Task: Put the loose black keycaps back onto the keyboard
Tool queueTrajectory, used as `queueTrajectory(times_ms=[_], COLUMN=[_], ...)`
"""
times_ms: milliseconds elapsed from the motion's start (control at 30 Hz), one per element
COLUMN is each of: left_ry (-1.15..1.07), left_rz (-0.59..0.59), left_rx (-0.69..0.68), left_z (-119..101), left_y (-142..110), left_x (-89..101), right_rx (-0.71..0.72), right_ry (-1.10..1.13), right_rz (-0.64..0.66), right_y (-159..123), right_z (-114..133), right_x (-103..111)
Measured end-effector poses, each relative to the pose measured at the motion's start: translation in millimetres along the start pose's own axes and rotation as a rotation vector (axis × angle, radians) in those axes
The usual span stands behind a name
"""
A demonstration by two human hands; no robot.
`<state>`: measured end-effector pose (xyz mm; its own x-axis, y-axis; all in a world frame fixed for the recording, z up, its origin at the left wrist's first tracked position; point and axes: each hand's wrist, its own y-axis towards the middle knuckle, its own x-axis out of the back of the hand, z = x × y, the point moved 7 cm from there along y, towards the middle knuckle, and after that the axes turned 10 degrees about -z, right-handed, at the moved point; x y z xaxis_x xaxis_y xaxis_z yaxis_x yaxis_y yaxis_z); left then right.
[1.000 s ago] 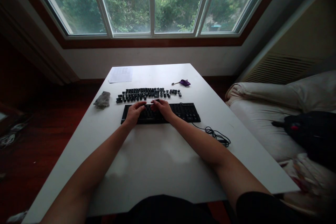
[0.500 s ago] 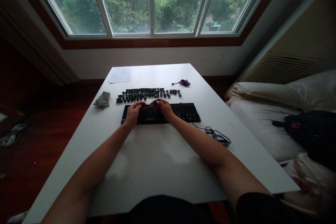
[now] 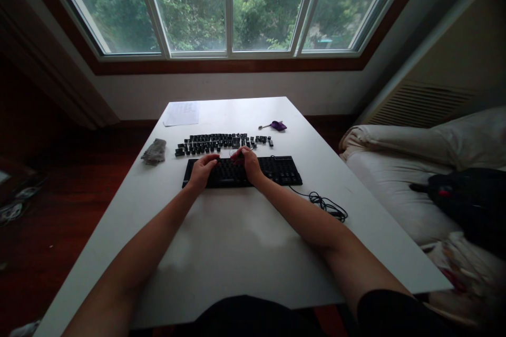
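A black keyboard [image 3: 282, 170] lies across the white table in front of me, with part of its keys hidden by my hands. My left hand [image 3: 203, 169] is over its left part, thumb and fingers pinched on a small dark piece that looks like a keycap [image 3: 218, 159]. Over the middle of the keyboard, my right hand [image 3: 249, 163] is closed around a thin wire tool, which looks like a keycap puller [image 3: 253, 148]; most of it is hidden by the fingers. Behind the keyboard, loose black keycaps [image 3: 203, 145] stand in rows.
A grey cloth [image 3: 154, 151] lies left of the keycaps. Farther back are a paper sheet [image 3: 182, 114] and a purple brush [image 3: 278, 126]. The coiled cable [image 3: 327, 206] lies right of the keyboard. A sofa [image 3: 387, 179] with a dark bag [image 3: 470, 200] stands beside the table [image 3: 237, 253].
My right hand has drawn slightly right, away from the left, and turned more upright with the wire tool. My left hand stays nearly in place.
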<state>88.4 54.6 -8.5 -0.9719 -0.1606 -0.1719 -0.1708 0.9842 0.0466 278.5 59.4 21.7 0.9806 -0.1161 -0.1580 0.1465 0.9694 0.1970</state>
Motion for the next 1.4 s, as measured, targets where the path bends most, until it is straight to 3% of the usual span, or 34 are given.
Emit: queueTrajectory(times_ms=[167, 367, 533, 800, 1067, 1233, 1400], left_ry=[0.007, 0.022, 0.046, 0.065, 0.105, 0.399, 0.716], left_rz=[0.043, 0.066, 0.073, 0.116, 0.07, 0.079, 0.258], left_rx=[0.01, -0.039, -0.079, -0.089, -0.118, -0.351, -0.644], left_z=[-1, -4, -9, -14, -12, -24, -35], left_y=[-2, -2, -3, -8, -5, -20, -48], left_x=[-2.6, -5.0, -6.1, -9.5, -5.9, -16.2, -40.7], right_rx=[0.174, 0.369, 0.418, 0.45, 0.434, 0.404, 0.43], right_ry=[-0.253, -0.582, -0.765, -0.838, -0.873, -1.022, -1.227], right_rz=[0.028, 0.211, 0.246, 0.242, 0.247, 0.229, 0.256], right_y=[-7, -21, -20, -19, -7, 30, 58], right_z=[13, 23, 20, 23, 20, 14, 2], right_x=[-4, -24, -27, -28, -29, -32, -45])
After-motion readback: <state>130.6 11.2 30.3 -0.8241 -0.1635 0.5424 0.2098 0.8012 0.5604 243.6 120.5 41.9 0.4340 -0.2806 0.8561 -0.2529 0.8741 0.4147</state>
